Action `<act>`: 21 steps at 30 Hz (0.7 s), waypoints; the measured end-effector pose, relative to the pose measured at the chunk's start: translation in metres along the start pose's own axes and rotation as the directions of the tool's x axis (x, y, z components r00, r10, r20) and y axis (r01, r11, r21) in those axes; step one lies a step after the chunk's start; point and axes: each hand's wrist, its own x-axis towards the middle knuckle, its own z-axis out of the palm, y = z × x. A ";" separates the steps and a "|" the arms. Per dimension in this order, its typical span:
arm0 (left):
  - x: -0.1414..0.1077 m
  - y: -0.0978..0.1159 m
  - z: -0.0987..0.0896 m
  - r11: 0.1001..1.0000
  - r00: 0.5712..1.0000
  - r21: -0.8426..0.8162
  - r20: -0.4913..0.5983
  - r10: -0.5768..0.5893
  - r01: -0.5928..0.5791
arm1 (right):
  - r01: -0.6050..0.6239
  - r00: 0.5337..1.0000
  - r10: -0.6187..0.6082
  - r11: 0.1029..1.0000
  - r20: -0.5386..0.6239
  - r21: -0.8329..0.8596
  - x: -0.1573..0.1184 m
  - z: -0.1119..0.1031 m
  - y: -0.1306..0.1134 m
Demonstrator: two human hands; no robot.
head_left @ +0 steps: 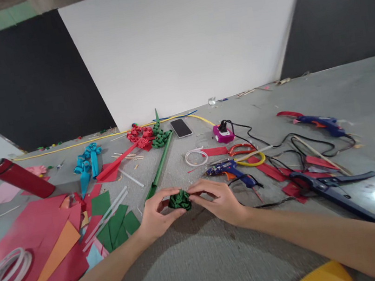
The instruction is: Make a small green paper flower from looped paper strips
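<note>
Between my two hands is a dark green folded paper flower (180, 200), held just above the grey floor. My left hand (156, 213) has its fingers curled round the flower's left side, with the thumb below. On the other side, my right hand (217, 199) pinches the flower's right edge between thumb and fingers. A rolled green paper stem (163, 165) lies just beyond my left hand. At its far end rest another green paper piece (161, 137) and a red paper flower (140, 136).
Blue glue guns (227, 168) (324, 124) lie to the right with black cables, scissors (241, 149) and a purple power socket (223, 133). A dark long-handled paper cutter (336, 193) is nearer. Leftward are a red bottle (20, 178), coloured paper (39, 233) and tape rolls (9, 273). A phone (181, 128) lies ahead.
</note>
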 end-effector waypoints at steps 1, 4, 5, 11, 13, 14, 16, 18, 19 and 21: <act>0.000 -0.001 0.000 1.000 1.000 -0.004 -0.007 0.011 -0.011 | 0.011 1.000 -0.011 1.000 -0.003 0.002 0.000 0.000 0.000; -0.001 -0.005 0.001 0.999 0.999 -0.020 -0.016 0.036 -0.036 | 0.027 1.000 -0.027 1.000 -0.002 0.011 0.000 0.000 -0.001; -0.001 -0.005 0.001 0.999 0.999 -0.027 -0.015 0.040 -0.041 | 0.030 1.000 -0.030 0.999 -0.002 0.013 0.000 0.000 0.000; -0.001 -0.007 0.002 0.998 0.999 -0.053 -0.010 0.039 -0.039 | 0.068 0.998 -0.068 0.998 -0.004 0.008 -0.001 0.000 0.001; -0.001 -0.006 0.002 0.998 0.999 -0.052 -0.005 0.040 -0.040 | 0.084 0.996 -0.084 0.996 -0.006 0.004 -0.001 0.000 0.001; -0.001 -0.005 0.001 0.998 0.999 -0.050 -0.002 0.044 -0.044 | 0.093 0.996 -0.093 0.996 -0.008 0.001 -0.001 -0.001 0.002; 0.000 -0.004 0.001 0.997 0.998 -0.043 0.003 0.057 -0.057 | 0.104 0.995 -0.104 0.995 -0.006 -0.007 -0.001 -0.001 0.002; 0.000 -0.003 0.001 0.997 0.998 -0.033 0.007 0.066 -0.065 | 0.106 0.994 -0.106 0.994 0.001 -0.016 -0.001 -0.001 0.002; 0.000 -0.003 0.001 0.997 0.998 -0.029 0.007 0.070 -0.069 | 0.106 0.994 -0.106 0.994 0.003 -0.019 -0.001 -0.001 0.001; 0.000 -0.002 0.001 0.997 0.997 -0.027 0.008 0.075 -0.075 | 0.107 0.994 -0.107 0.994 0.008 -0.018 -0.001 -0.001 0.000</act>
